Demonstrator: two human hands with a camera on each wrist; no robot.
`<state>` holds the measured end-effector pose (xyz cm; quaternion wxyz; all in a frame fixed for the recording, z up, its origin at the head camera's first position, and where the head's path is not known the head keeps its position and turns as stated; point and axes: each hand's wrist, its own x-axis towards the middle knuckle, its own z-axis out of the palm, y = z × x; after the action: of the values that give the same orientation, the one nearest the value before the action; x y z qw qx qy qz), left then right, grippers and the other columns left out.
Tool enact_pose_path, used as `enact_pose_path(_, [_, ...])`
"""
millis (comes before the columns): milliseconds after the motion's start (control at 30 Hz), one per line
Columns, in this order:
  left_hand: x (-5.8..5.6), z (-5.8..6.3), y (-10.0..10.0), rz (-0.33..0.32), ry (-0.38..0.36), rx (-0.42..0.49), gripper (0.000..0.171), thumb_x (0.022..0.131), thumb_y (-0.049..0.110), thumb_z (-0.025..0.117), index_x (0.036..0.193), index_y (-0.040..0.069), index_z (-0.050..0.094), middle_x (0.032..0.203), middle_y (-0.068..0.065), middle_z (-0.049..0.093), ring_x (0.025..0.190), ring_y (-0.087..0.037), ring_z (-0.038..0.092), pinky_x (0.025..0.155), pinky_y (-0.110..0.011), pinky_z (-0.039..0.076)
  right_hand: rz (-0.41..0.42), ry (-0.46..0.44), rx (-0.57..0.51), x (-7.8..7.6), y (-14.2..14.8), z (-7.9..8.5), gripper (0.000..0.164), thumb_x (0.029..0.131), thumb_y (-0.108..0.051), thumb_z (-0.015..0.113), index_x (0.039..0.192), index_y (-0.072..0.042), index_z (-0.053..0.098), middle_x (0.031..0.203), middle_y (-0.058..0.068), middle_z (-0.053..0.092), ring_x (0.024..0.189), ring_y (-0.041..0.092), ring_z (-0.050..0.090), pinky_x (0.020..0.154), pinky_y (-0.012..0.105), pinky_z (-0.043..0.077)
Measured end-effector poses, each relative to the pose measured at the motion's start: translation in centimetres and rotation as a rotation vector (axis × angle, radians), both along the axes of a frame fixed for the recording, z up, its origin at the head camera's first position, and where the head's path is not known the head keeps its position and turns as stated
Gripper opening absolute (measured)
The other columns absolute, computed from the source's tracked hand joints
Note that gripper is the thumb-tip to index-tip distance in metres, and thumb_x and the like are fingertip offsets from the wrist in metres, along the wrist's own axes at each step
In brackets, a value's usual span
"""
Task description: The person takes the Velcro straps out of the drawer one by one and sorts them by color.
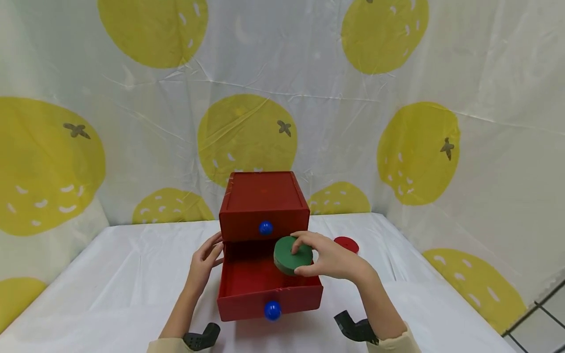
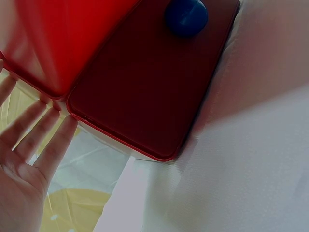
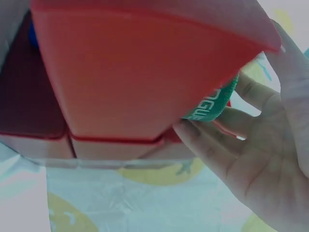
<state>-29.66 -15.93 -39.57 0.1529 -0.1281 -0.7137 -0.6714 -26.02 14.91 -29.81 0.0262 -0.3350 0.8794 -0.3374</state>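
Note:
A red two-drawer box [image 1: 265,193] stands on the table, its lower drawer [image 1: 247,279] pulled out and its upper one closed. Each drawer front has a blue knob. Over the right side of the open drawer, my right hand [image 1: 331,257] holds a thick green disc [image 1: 288,256], tilted, between thumb and fingers. White lettering shows on the disc's edge in the right wrist view, where the drawer hides the rest of it. My left hand [image 1: 204,264] is at the box's left side, fingers extended, fingertips at the red wall near the drawer.
Behind my right hand, a red disc [image 1: 346,244] lies on the white-covered table [image 1: 132,274], partly hidden by that hand. A white curtain printed with yellow fruit [image 1: 247,130] hangs behind the table and along its right side.

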Motion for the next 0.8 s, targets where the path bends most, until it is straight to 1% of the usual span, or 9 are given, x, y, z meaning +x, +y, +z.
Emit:
enact_pose_path(233, [-0.1,0.1,0.0,0.002,0.015,-0.010,0.041,0.095,0.021,0.047,0.132,0.004,0.045,0.108,0.021,0.056,0.099,0.007,0.056,0.076,-0.024,0.053,-0.042,-0.001,-0.048,-0.1,1.6,0.5,0.027,0.078,-0.026,0.070,0.100,-0.022,0.054,0.138,0.006,0.041,0.120,0.027,0.044,0.086,0.032,0.049])
enact_pose_path(333, [-0.2,0.1,0.0,0.002,0.012,-0.008,0.041,0.095,0.021,0.047,0.132,0.005,0.045,0.110,0.018,0.056,0.100,0.007,0.056,0.076,-0.024,0.053,-0.060,0.010,-0.064,-0.3,2.3,0.5,0.027,0.078,-0.025,0.070,0.100,-0.022,0.054,0.138,0.007,0.041,0.115,0.027,0.046,0.081,0.032,0.049])
enact_pose_path(500, [-0.2,0.1,0.0,-0.002,0.002,-0.015,0.040,0.095,0.020,0.047,0.132,0.006,0.045,0.115,0.010,0.055,0.100,0.006,0.056,0.077,-0.026,0.053,-0.088,0.012,-0.085,-0.7,3.8,0.6,0.028,0.078,-0.025,0.070,0.100,-0.018,0.053,0.137,0.011,0.041,0.104,0.026,0.051,0.075,0.028,0.050])
enact_pose_path(633, [-0.1,0.1,-0.1,-0.005,0.002,-0.013,0.041,0.095,0.021,0.047,0.133,0.006,0.045,0.113,0.013,0.056,0.100,0.007,0.055,0.078,-0.025,0.053,-0.116,-0.008,-0.111,-0.9,4.9,0.7,0.030,0.078,-0.025,0.070,0.100,-0.014,0.052,0.137,0.014,0.040,0.095,0.024,0.055,0.074,0.027,0.050])
enact_pose_path(800, [-0.1,0.1,-0.1,-0.005,0.012,-0.012,0.041,0.095,0.022,0.046,0.133,0.005,0.045,0.111,0.017,0.056,0.100,0.007,0.055,0.077,-0.025,0.053,-0.166,-0.036,-0.115,-1.5,6.2,0.5,0.032,0.078,-0.025,0.071,0.099,-0.011,0.052,0.136,0.015,0.039,0.085,0.022,0.058,0.072,0.030,0.050])
